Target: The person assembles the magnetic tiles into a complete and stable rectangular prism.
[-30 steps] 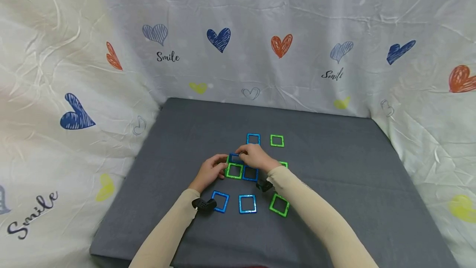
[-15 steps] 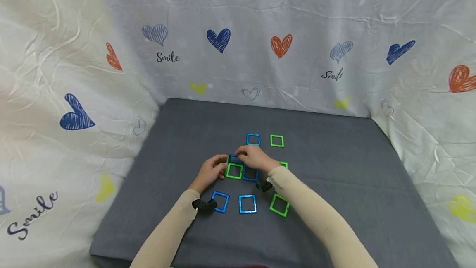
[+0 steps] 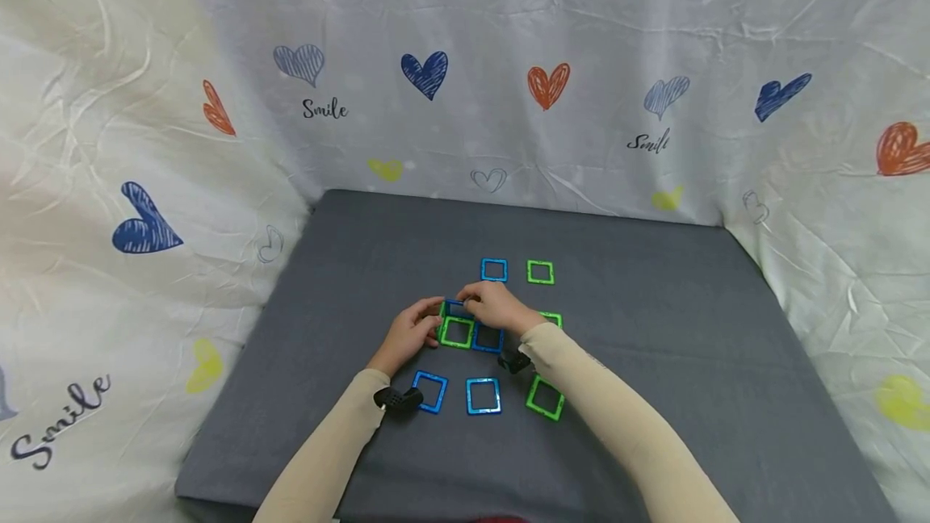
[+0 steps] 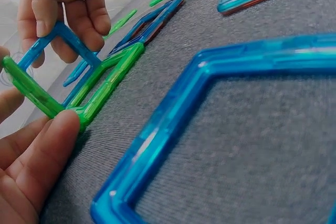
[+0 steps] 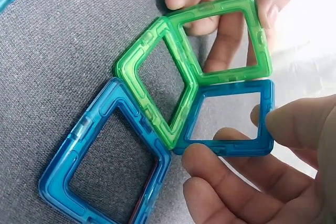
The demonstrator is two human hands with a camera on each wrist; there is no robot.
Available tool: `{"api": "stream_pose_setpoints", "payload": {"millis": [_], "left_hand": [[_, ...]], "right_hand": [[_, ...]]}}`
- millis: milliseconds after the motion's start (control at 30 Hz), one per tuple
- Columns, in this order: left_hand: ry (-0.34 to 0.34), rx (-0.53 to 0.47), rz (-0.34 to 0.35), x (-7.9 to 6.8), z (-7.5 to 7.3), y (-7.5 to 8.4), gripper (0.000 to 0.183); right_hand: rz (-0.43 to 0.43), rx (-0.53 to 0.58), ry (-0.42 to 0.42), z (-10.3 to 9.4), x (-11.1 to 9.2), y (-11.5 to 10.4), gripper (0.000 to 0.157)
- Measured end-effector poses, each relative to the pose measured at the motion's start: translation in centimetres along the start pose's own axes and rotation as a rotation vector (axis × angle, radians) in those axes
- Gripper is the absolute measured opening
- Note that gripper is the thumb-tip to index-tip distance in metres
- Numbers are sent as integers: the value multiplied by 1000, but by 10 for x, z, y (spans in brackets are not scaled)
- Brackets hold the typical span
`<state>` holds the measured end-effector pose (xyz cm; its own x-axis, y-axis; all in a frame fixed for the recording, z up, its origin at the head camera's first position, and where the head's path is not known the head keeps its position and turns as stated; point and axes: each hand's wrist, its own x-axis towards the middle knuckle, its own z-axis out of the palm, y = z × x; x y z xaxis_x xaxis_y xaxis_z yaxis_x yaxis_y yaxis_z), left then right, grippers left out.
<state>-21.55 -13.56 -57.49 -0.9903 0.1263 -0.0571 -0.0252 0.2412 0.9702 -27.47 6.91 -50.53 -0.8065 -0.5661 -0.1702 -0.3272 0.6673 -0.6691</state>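
Observation:
My left hand (image 3: pixel 407 337) pinches a green square magnetic tile (image 5: pixel 231 74) that stands raised, thumb near its lower corner and fingers behind it. A second green tile (image 5: pixel 139 45) lies flat and meets it along one edge. Between thumb and fingers, my right hand (image 3: pixel 501 307) holds a blue magnetic tile (image 5: pixel 236 86), also raised from the flat green one. The two raised tiles come together at a corner. Flat beside the green tile, and touching it, is another blue tile (image 5: pixel 81 127).
Loose tiles lie around on the grey table (image 3: pixel 639 345): a blue tile (image 3: pixel 494 261) and a green tile (image 3: pixel 541 263) behind, a partly hidden green tile (image 3: pixel 552 315) by the right wrist. In front are two blue tiles, one central (image 3: pixel 483 382), and a green tile (image 3: pixel 545 412).
Both hands keep their place and their hold on the raised tiles. Only the head view has shifted slightly.

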Motion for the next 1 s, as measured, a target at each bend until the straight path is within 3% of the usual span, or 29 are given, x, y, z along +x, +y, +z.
{"api": "stream_pose_setpoints", "payload": {"millis": [200,433,733,1000], "left_hand": [[-15,39,-28,-4,1,8,46],[-44,39,-4,-21,-4,40,43],[-60,19,-13,-20,-4,36,44],[-56,63,-4,-23,-3,45,45]], "right_hand": [[6,-4,-4,0,0,0,31],[9,1,-19,1,1,1,29],[-26,18,-31,0,0,5,29],[-18,45,-30,0,0,8,29]]}}
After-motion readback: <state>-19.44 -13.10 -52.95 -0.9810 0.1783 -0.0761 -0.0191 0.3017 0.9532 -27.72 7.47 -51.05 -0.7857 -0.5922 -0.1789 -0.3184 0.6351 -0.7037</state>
